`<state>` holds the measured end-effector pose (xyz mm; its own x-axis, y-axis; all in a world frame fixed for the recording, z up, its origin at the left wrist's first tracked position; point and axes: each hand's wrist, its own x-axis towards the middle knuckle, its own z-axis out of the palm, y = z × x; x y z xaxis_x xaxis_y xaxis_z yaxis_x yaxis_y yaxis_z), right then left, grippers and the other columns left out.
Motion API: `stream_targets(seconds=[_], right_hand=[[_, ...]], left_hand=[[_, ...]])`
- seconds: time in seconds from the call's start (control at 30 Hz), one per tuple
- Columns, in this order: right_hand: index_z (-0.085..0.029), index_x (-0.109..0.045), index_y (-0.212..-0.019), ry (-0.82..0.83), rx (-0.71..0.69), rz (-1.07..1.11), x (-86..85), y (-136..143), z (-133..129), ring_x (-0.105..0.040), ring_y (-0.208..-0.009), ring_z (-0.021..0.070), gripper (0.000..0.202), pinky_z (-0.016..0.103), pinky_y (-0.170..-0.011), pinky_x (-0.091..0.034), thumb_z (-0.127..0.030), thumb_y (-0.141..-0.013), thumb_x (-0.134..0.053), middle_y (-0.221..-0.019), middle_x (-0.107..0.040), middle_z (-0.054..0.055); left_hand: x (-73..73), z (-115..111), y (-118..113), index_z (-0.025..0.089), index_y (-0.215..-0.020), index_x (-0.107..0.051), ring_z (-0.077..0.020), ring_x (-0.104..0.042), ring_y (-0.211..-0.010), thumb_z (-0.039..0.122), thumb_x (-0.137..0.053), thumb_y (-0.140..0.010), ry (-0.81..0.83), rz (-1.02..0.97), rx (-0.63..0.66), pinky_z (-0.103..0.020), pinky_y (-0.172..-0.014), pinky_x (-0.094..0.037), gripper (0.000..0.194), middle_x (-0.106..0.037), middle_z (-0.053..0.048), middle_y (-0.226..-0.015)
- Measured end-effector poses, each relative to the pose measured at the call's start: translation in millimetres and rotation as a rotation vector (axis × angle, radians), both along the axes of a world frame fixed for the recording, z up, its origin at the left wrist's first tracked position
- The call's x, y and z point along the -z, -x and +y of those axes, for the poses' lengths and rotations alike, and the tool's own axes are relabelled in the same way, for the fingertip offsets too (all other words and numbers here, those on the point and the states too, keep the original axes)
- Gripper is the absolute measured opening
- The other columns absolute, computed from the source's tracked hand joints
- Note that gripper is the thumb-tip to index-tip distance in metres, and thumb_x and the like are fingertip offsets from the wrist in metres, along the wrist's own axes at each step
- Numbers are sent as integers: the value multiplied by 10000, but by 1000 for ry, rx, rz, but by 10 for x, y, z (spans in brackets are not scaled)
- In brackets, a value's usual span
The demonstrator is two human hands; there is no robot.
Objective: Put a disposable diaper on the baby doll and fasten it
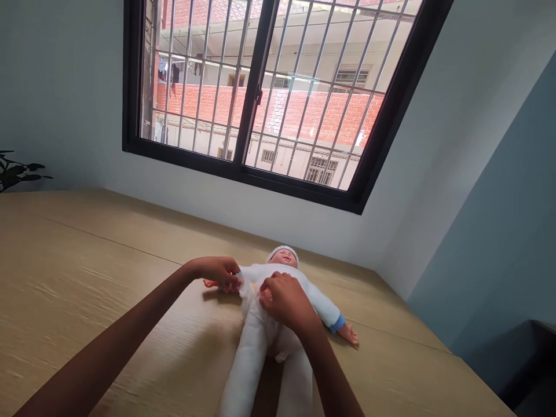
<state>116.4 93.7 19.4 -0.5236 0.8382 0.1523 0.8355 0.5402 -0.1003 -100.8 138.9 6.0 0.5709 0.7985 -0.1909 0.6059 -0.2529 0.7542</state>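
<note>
A baby doll (319, 302) in white clothes and a white cap lies on its back on the wooden table, its head toward the window and its legs toward me. White, thin diaper-like material (248, 294) is around its waist, with a small yellowish patch between my hands. My left hand (223, 273) pinches the edge of this material at the doll's side, near its arm. Over the doll's belly, my right hand (280, 295) has its fingers curled onto the same material. One doll arm with a blue cuff stretches out to the right.
The wooden table (108, 260) reaches back to a wall with a barred, black-framed window (243, 168). Leaves of a plant (19, 171) show at the far left. A dark object (527, 365) stands beyond the table's right edge.
</note>
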Motion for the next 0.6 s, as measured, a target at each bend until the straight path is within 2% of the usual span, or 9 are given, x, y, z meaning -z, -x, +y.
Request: stream_targets(seconds=[0.07, 0.17, 0.27, 0.37, 0.47, 0.6], right_hand=[[-171, -690, -1019, 19, -48, -38, 116, 57, 34, -541, -1033, 278, 272, 402, -975, -341, -236, -848, -489, -1058, -645, 132], [-167, -684, -1036, 19, -88, -84, 290, 184, 70, -495, -1127, 291, 301, 464, -1082, -213, -313, -858, -490, -1104, -640, 130], [-129, -663, -1062, 48, -121, -65, 322, 212, 93, -487, -1147, 300, 347, 506, -1110, -141, -350, -852, -497, -1120, -630, 140], [-155, -614, -1156, 118, -167, 110, 199, 59, 135, -492, -1152, 291, 424, 426, -1083, -266, -375, -794, -591, -1176, -600, 125], [-204, -581, -1182, 144, -131, 285, 36, -182, 190, -488, -1166, 258, 461, 331, -981, -390, -327, -742, -651, -1215, -573, 91], [-185, -633, -1055, 245, -72, 257, -52, -352, 229, -569, -963, 209, 340, 312, -828, -448, -245, -720, -644, -1065, -614, 67]], left_hand=[[-16, -23, -32, 147, -715, -628, -132, -547, -603, 559, -590, -726, -7, -17, 12, -212, -494, -389, 413, -632, -34, -671], [-45, -64, -71, 152, -687, -596, -132, -551, -620, 575, -577, -736, -14, -30, 30, -213, -507, -399, 426, -637, -33, -698], [-72, -97, -96, 159, -670, -567, -135, -551, -632, 558, -571, -744, -27, -29, 32, -213, -514, -399, 406, -635, -28, -703], [-99, -125, -145, 166, -686, -554, -133, -546, -632, 542, -548, -763, -55, -24, 25, -211, -506, -379, 384, -642, -26, -730], [-111, -155, -236, 167, -665, -521, -117, -521, -611, 529, -535, -769, -84, -42, 28, -214, -527, -378, 377, -636, -17, -747], [-74, -186, -360, 170, -671, -508, -103, -474, -588, 547, -499, -784, -121, -100, 55, -221, -555, -384, 393, -576, 6, -691]])
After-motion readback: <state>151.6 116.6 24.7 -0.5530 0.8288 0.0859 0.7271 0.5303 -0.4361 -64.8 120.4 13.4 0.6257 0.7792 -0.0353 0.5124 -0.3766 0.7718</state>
